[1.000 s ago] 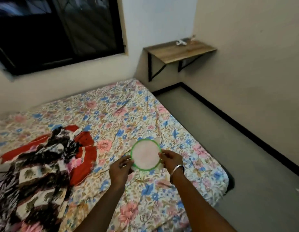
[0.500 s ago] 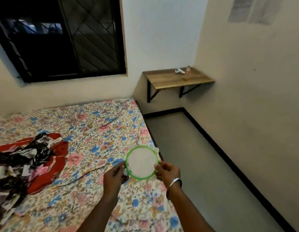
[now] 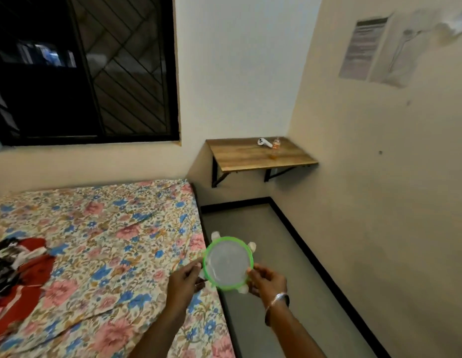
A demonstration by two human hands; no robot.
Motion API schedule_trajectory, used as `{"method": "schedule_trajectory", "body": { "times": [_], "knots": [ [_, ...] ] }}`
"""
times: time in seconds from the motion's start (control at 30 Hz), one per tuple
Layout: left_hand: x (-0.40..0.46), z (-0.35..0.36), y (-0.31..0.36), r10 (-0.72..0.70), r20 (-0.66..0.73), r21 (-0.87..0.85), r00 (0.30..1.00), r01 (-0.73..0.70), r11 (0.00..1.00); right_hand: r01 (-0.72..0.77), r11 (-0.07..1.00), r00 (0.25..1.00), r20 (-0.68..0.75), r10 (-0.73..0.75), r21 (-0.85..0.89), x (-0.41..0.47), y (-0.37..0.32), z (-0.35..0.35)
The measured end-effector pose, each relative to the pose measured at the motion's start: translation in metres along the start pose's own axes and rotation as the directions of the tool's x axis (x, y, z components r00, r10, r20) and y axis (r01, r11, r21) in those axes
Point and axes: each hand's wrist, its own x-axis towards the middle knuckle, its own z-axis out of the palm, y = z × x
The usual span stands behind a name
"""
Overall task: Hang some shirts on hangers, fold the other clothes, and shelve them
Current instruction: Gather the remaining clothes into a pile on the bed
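Note:
Both my hands hold a round clear lid with a green rim [image 3: 227, 262] over the right edge of the bed. My left hand [image 3: 184, 281] pinches its left side and my right hand [image 3: 267, 280], with a metal bangle on the wrist, pinches its right side. A heap of clothes [image 3: 15, 270], red with black and white print, lies on the floral bedsheet [image 3: 108, 244] at the far left, partly cut off by the frame edge. No hangers are in view.
A wooden wall shelf [image 3: 260, 155] in the corner carries a small white object [image 3: 264, 142] and a small bottle [image 3: 276, 143]. Grey floor [image 3: 271, 267] runs between bed and right wall. A dark barred window [image 3: 82, 68] is above the bed; papers [image 3: 361, 47] hang on the wall.
The view has lifted and swung right, so the clothes heap slid toward the left edge. The lid in both hands has moved from over the bed to its right edge.

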Motion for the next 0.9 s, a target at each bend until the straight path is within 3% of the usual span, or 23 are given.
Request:
{"method": "schedule_trajectory", "body": {
  "times": [0.13,0.23,0.33,0.53,0.67,0.9],
  "knots": [
    [0.026,0.048,0.01,0.009,0.017,-0.035,1.0,-0.009,0.999,-0.032,0.996,0.999,0.017,0.03,0.089,0.05,-0.026,-0.01],
    [0.053,0.079,0.004,0.056,-0.014,0.03,0.998,-0.056,0.998,-0.044,0.994,0.997,0.065,0.037,0.098,0.105,-0.041,-0.01],
    [0.091,0.108,-0.002,0.119,-0.116,0.126,0.986,-0.104,0.987,-0.056,0.996,0.984,0.171,0.044,0.069,0.172,-0.051,-0.004],
    [0.139,0.193,-0.011,0.114,-0.394,0.112,0.912,-0.075,0.991,-0.062,0.998,0.953,0.299,0.056,0.011,0.27,-0.078,-0.022],
    [0.153,0.253,0.0,0.073,-0.476,0.04,0.876,-0.061,0.997,-0.081,0.997,0.94,0.331,0.08,-0.011,0.323,-0.103,-0.037],
    [0.189,0.298,0.008,0.029,-0.512,-0.005,0.858,-0.037,0.999,-0.117,0.993,0.931,0.347,0.114,-0.014,0.378,-0.121,-0.044]
  ]
}}
